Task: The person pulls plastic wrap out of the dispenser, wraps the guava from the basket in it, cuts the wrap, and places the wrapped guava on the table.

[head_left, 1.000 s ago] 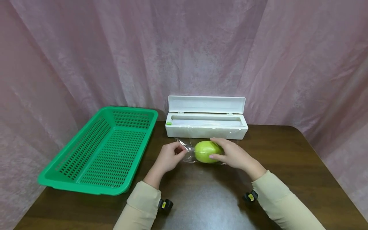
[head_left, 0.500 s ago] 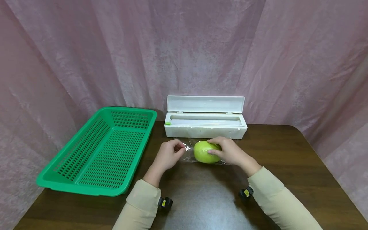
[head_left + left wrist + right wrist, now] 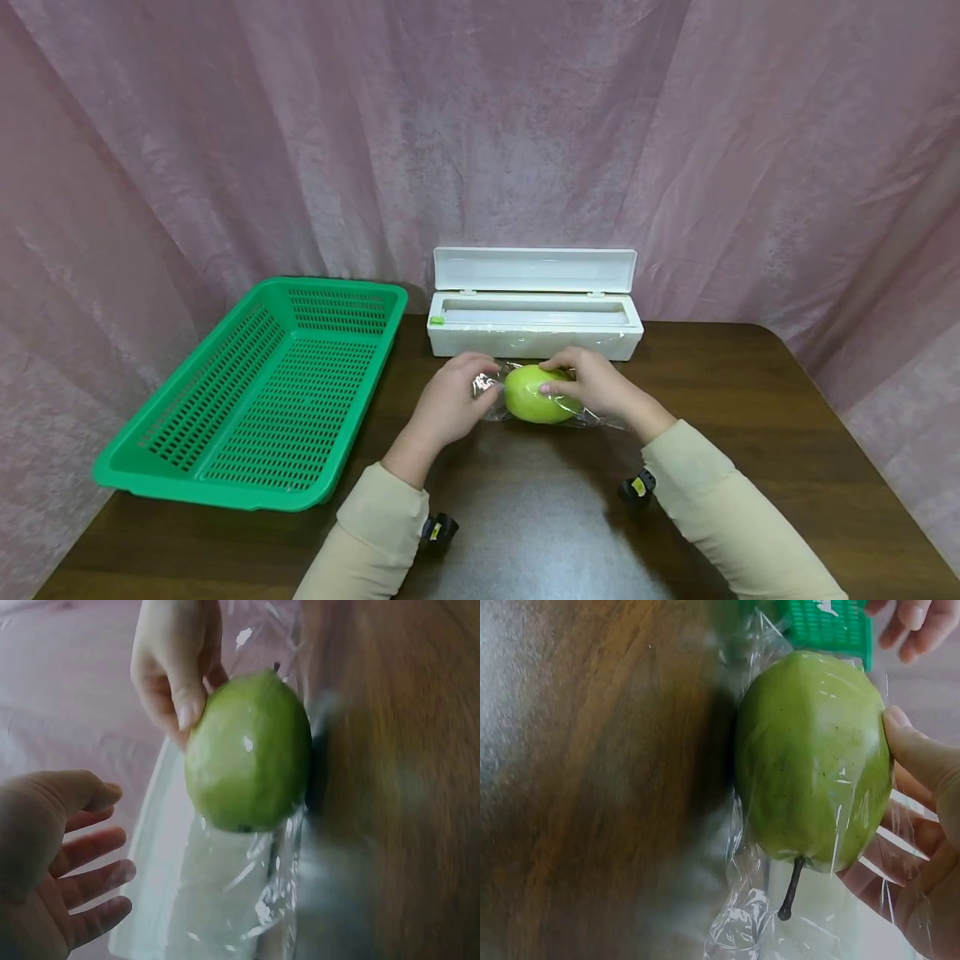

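A green pear [image 3: 531, 395] with a dark stem lies on its side in the middle of the table, clear plastic wrap [image 3: 744, 919] clinging around it and spreading past both ends. My right hand [image 3: 596, 385] grips the pear's right end through the wrap, thumb [image 3: 915, 746] on one side and fingers on the other. Just left of the fruit hovers my left hand [image 3: 453, 398]. In the left wrist view its loosely bent fingers [image 3: 94, 889] are spread apart from the thumb, with nothing held between them.
Behind the pear stands a white wrap dispenser box [image 3: 534, 340] with its lid [image 3: 534, 269] raised and a roll inside. A green slotted basket [image 3: 255, 496] sits at the left of the wooden table [image 3: 757, 400]. A pink curtain [image 3: 525, 125] hangs behind.
My left hand has released the wrap's left end; its fingers have spread and it has moved slightly right, towards the pear. My right hand keeps its grip, and loose wrap now shows below it.
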`<state>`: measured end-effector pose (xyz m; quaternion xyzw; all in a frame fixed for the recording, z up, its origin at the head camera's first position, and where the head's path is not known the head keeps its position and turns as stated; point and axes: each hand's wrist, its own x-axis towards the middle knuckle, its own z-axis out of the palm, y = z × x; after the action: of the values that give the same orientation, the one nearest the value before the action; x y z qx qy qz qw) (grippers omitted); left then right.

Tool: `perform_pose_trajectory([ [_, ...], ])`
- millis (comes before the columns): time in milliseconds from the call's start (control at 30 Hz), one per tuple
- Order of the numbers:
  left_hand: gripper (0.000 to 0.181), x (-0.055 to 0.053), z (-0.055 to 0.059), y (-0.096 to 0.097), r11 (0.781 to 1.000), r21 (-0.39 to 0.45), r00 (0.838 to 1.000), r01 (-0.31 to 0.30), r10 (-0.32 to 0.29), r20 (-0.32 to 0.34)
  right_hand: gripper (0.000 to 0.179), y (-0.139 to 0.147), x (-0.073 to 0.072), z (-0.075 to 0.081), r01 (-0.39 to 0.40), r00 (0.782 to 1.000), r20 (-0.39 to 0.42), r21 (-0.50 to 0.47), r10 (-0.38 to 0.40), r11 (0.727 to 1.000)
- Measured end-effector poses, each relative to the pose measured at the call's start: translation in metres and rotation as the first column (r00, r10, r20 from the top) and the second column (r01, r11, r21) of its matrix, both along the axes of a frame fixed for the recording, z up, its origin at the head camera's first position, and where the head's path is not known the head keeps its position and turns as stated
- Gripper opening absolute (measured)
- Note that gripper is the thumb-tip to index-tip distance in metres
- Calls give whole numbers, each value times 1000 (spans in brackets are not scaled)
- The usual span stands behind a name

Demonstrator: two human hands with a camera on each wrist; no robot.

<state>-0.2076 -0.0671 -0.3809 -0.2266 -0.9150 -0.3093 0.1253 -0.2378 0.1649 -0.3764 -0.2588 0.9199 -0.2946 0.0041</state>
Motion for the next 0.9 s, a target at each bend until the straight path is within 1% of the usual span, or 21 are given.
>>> perform_pose_trajectory([
  [67,23,2,2,5,997,-56,997,46,-49,-54,38,0,-2,0,-6,1000,8,4,6,1000],
  [133,25,5,3,11,988,-122,988,98,-111,-109,37,1,-4,0,-9,1000,20,10,9,1000],
  [167,27,7,4,14,979,-163,982,120,-142,-127,37,1,-5,0,-11,1000,25,12,11,1000],
  [233,33,10,6,21,958,-244,972,152,-190,-140,36,2,-6,1,-12,999,37,16,12,1000],
  [267,36,12,6,25,943,-295,969,154,-202,-139,36,2,-7,1,-13,999,43,16,13,1000],
  [333,46,14,6,32,909,-389,973,150,-206,-107,35,3,-10,1,-17,998,54,11,16,1000],
  [400,57,15,5,39,871,-473,981,134,-184,-61,35,3,-12,1,-20,997,68,6,20,1000],
  [467,66,15,2,44,835,-537,989,121,-149,-10,35,4,-15,0,-26,996,88,-6,27,1000],
  [500,70,15,1,45,820,-560,991,117,-136,8,35,4,-16,-1,-28,995,97,-10,29,1000],
  [567,75,14,-2,47,799,-590,992,115,-121,29,35,5,-18,-3,-30,992,122,-28,33,999],
  [633,78,12,-4,48,791,-601,992,116,-117,38,35,6,-21,-4,-34,989,144,-57,42,998],
  [700,79,10,-6,48,786,-607,992,113,-120,30,35,8,-24,-5,-38,987,154,-75,49,996],
  [800,78,5,-7,50,788,-607,992,101,-126,2,35,11,-29,-6,-39,984,171,-94,55,995],
  [900,77,-1,-6,52,791,-606,991,85,-127,-28,36,13,-32,-6,-37,982,183,-93,53,995],
])
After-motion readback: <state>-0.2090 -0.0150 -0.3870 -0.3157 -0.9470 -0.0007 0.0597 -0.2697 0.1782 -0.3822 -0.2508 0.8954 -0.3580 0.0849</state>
